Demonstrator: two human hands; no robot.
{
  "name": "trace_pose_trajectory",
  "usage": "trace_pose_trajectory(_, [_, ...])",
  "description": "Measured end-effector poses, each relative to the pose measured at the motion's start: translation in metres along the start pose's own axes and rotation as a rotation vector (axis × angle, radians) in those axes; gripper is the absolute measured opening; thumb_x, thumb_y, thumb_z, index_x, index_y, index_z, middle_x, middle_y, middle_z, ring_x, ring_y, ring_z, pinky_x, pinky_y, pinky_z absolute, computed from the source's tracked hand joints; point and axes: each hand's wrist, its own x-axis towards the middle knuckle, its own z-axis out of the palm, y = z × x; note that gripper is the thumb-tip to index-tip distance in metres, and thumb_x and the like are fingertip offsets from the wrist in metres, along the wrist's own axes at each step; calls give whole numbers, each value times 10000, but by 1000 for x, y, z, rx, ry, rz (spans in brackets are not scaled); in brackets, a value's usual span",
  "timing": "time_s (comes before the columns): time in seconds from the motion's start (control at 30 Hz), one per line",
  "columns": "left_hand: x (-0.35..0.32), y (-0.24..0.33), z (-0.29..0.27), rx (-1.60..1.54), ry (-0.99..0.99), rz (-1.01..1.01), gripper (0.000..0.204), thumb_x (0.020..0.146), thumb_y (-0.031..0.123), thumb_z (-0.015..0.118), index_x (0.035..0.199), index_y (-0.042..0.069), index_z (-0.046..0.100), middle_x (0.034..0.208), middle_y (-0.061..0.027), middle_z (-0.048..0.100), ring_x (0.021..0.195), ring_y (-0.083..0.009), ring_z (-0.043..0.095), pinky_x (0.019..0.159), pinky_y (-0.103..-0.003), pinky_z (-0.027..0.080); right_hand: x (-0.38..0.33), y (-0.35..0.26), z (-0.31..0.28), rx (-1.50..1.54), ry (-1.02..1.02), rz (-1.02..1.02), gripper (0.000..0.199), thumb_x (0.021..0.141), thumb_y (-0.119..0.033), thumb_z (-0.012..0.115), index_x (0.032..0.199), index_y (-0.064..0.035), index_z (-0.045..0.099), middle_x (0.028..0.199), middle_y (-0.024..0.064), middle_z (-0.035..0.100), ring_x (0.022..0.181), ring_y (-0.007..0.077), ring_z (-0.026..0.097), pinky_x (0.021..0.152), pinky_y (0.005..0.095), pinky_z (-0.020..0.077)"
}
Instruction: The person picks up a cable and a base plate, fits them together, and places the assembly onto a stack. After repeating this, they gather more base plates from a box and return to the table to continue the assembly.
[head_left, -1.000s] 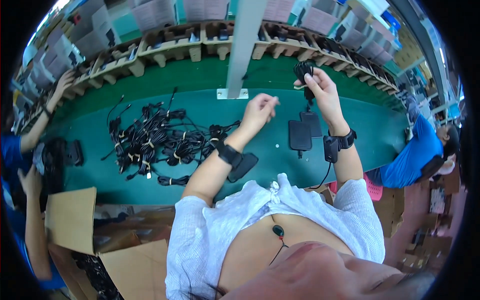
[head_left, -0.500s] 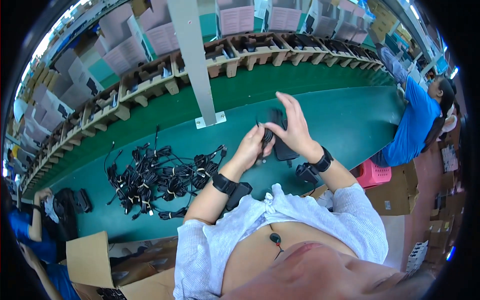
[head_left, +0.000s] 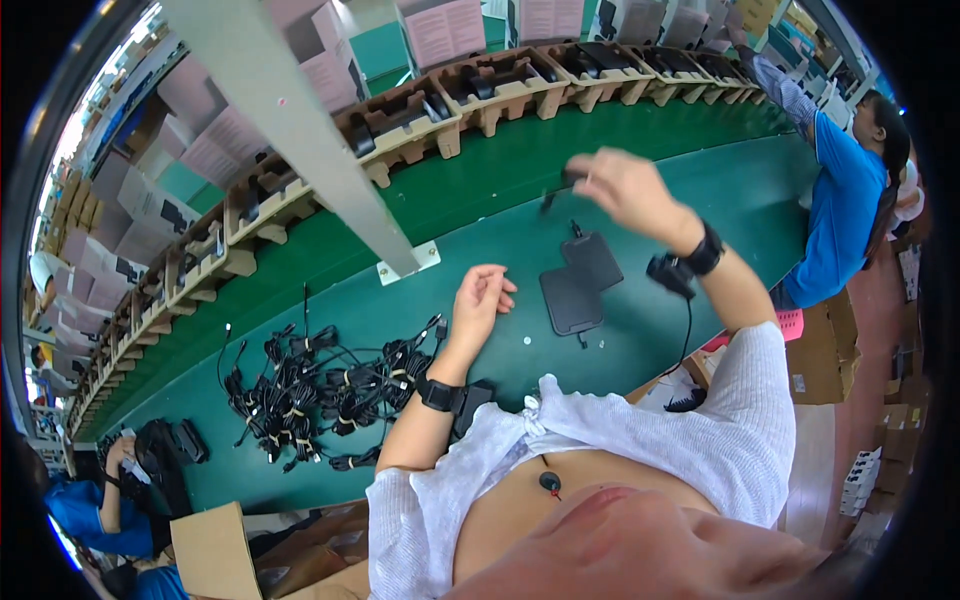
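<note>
My right hand [head_left: 630, 195] is raised over the far side of the green table, its fingers closed round a small bundle of black cable [head_left: 574, 172]. One dark end [head_left: 547, 203] dangles below it, and motion blurs the bundle. Below that hand, two flat black rectangular devices lie partly overlapped: a nearer one [head_left: 570, 302] and a farther one [head_left: 598, 262], each with a short plug at its edge. My left hand [head_left: 482, 308] rests over the table left of them, fingers loosely bent, holding nothing. Beside my left forearm spreads a heap of tied black cables [head_left: 320, 385].
A grey metal post [head_left: 350, 200] stands on the table's far edge. Beyond runs a green conveyor [head_left: 480, 190] with cardboard trays [head_left: 500, 90] of black parts. Co-workers in blue sit at right [head_left: 845, 210] and lower left [head_left: 80, 515]. An open carton [head_left: 215, 550] is near me.
My right hand has moved away from my left, up and right, carrying the cable bundle. My left hand has let go and drawn back slightly left. The two flat devices are now uncovered.
</note>
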Motion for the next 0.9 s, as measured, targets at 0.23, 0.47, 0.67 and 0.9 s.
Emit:
trace_pose_trajectory(0.23, [0,-3,10,396,62,122,146,946,109,463,989,12,563,765,-40,599,537,-57,516,435,-188,406,76,179,-23,-587,270,257,243,860,-299,556,1037,-145,617,822,84,583,792,286,600,644,380,492])
trace_pose_trajectory(0.47, [-5,3,10,362,109,60,152,951,99,448,985,-6,553,751,-55,592,519,-60,526,401,-184,393,133,260,34,-713,124,239,202,805,-264,608,950,-125,626,798,96,590,784,297,610,631,387,495])
trace_pose_trajectory(0.67, [-3,6,8,361,126,20,155,953,96,444,993,-7,553,753,-56,592,537,-63,531,414,-184,399,153,289,86,-767,99,38,110,739,-184,573,726,-103,646,764,99,629,770,286,626,617,405,499])
trace_pose_trajectory(0.9, [2,7,6,404,117,15,159,952,105,454,998,-2,561,762,-52,602,545,-64,535,432,-190,407,163,293,168,-224,34,678,367,891,-395,458,1064,-92,571,933,168,626,908,339,597,741,454,474])
